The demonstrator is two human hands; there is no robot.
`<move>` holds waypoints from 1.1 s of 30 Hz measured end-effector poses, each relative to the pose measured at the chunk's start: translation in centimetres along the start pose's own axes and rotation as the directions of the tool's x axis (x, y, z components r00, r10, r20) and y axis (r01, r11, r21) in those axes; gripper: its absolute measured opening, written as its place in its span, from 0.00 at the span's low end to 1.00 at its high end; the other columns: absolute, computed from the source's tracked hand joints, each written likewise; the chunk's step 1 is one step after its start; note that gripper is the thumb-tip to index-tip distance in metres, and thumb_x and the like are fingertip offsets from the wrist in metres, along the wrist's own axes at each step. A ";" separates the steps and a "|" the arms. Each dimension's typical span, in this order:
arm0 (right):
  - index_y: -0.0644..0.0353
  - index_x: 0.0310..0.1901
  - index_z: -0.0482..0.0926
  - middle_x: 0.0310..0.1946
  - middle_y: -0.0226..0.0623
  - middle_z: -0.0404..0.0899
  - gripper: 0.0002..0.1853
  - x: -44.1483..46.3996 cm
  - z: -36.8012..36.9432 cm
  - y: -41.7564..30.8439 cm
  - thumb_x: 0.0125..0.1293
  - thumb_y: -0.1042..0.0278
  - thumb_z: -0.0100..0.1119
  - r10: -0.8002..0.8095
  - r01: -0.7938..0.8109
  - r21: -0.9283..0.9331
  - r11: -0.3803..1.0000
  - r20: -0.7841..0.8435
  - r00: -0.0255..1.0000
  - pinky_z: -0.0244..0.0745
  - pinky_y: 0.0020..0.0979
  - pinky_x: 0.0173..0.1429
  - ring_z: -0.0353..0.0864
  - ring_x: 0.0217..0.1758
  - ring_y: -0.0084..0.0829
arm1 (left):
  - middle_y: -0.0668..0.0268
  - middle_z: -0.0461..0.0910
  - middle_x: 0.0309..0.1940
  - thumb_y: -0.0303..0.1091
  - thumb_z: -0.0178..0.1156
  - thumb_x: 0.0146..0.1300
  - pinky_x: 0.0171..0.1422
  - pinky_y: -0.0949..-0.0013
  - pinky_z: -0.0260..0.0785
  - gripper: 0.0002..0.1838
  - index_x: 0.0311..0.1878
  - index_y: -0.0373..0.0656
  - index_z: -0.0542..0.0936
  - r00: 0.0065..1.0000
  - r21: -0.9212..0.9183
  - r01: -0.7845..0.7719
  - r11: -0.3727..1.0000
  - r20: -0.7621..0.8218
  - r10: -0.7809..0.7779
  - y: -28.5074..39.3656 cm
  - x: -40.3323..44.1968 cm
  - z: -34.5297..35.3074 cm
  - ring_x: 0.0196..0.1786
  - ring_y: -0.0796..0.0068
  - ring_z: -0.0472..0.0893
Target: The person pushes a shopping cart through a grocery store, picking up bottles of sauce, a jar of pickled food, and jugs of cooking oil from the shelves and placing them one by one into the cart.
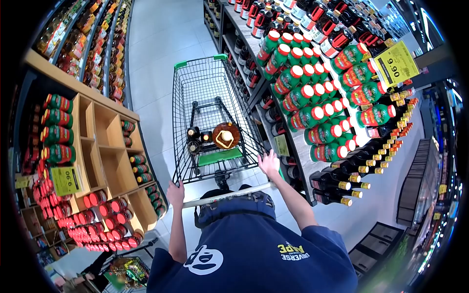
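Qty 1, shopping cart (200,60): wire basket, stood in aisle; handle bar (229,196) x1, green front corner caps (181,64) x2.
Contents: big bottle (231,133) x1, brown, w/ handle; dark-topped bottles (194,147), approx. x3, grouped just L of it; all placed nr rear of basket.
Hands x2. L hand (176,194): set at cart's rear L corner, in contact; whether grip is closed cannot be told. R hand (268,165): laid on rear R corner, fingers bent over rim; closure likewise cannot be told.
L stand (110,168), wood: lg green jars (57,135) x4 in col., red-lidded jars (115,222) below, too many for exact ct.
R stand (296,146): green white-lidded jars (306,118) & yellow-capped bottles (332,182), dozens ea.
Yellow price tag (398,64) seen x1 per stand.
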State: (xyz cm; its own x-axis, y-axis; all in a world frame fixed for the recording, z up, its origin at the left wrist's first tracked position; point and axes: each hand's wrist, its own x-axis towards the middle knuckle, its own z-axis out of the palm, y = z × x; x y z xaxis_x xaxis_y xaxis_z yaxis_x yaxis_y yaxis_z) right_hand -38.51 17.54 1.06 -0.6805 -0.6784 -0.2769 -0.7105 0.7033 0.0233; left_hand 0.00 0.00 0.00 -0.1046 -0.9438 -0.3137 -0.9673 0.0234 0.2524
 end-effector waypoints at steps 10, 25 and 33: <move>0.60 0.39 0.79 0.51 0.55 0.68 0.27 10.2 -1.1 -2.2 0.66 0.42 0.42 -0.048 0.048 -0.007 0.999 -0.092 0.995 0.76 0.46 0.47 0.75 0.49 0.51 | 0.44 0.80 0.29 0.54 0.53 0.61 0.39 0.48 0.73 0.26 0.38 0.34 0.74 0.999 0.029 -0.004 1.000 -0.051 0.006 4.2 8.2 -0.8 0.34 0.42 0.80; 0.66 0.36 0.79 0.48 0.52 0.69 0.24 23.6 -5.4 -5.1 0.63 0.48 0.49 -0.102 0.109 0.079 0.991 -0.091 0.991 0.78 0.41 0.41 0.75 0.45 0.47 | 0.47 0.81 0.34 0.55 0.50 0.61 0.45 0.49 0.73 0.27 0.46 0.36 0.72 0.994 0.073 0.109 0.991 -0.027 -0.107 12.1 18.1 -3.0 0.40 0.45 0.81; 0.65 0.33 0.80 0.43 0.49 0.70 0.15 27.4 -7.7 -6.5 0.56 0.59 0.54 -0.129 0.140 0.095 0.986 -0.112 0.985 0.79 0.38 0.38 0.76 0.44 0.44 | 0.48 0.82 0.32 0.56 0.50 0.60 0.44 0.49 0.74 0.27 0.42 0.37 0.75 0.988 0.144 0.154 0.978 -0.044 -0.149 14.7 22.2 -4.0 0.37 0.46 0.82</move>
State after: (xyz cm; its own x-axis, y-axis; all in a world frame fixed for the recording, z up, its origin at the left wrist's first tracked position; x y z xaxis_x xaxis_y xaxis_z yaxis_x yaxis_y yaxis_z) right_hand -53.92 -7.19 0.75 -0.5990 -0.7829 -0.1683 -0.7784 0.6186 -0.1069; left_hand -15.58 -21.89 0.38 0.0512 -0.9501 -0.3077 -0.9949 -0.0753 0.0668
